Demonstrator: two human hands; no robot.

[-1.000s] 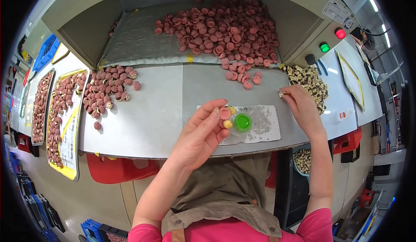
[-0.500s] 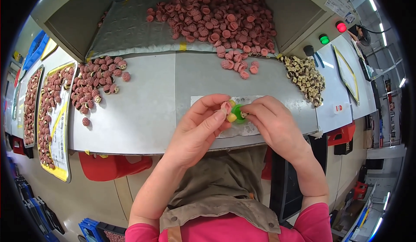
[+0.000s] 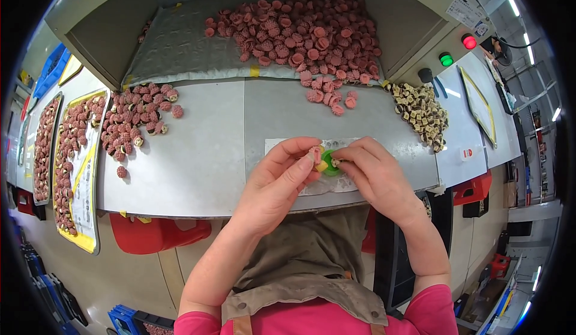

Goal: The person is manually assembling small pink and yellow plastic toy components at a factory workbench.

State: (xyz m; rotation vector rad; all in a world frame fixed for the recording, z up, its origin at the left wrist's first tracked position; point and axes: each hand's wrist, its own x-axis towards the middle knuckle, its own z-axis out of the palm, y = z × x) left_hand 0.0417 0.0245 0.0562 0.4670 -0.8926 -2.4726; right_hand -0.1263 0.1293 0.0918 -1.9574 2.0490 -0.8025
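Note:
Pinched between the thumb and fingers of my left hand (image 3: pixel 271 186) is a pink bumpy shell (image 3: pixel 315 154) shaped like a hollow raspberry. Yellow material (image 3: pixel 322 166) shows beside its fingertips; I cannot tell what it is. A small round green dish (image 3: pixel 328 157) sits between the two hands, partly covered by them. My right hand (image 3: pixel 384 182) is closed, its fingertips holding a small cream-and-brown piece (image 3: pixel 335 163) at the dish's right edge. Below both hands lies a white patterned sheet (image 3: pixel 276 149) on the table.
Many pink shells (image 3: pixel 306 35) are heaped inside the grey box-like enclosure (image 3: pixel 90 41). Cream-and-brown pieces (image 3: pixel 420 113) lie in a pile on the right. Filled raspberry shapes (image 3: pixel 129 119) cover the left side, beside yellow-edged trays (image 3: pixel 87 215). A red stool (image 3: pixel 150 233) stands under the table edge.
My right hand has brought the small piece slightly left and lower against the green dish. The shell in my left hand has turned a little. The whole view has shifted slightly.

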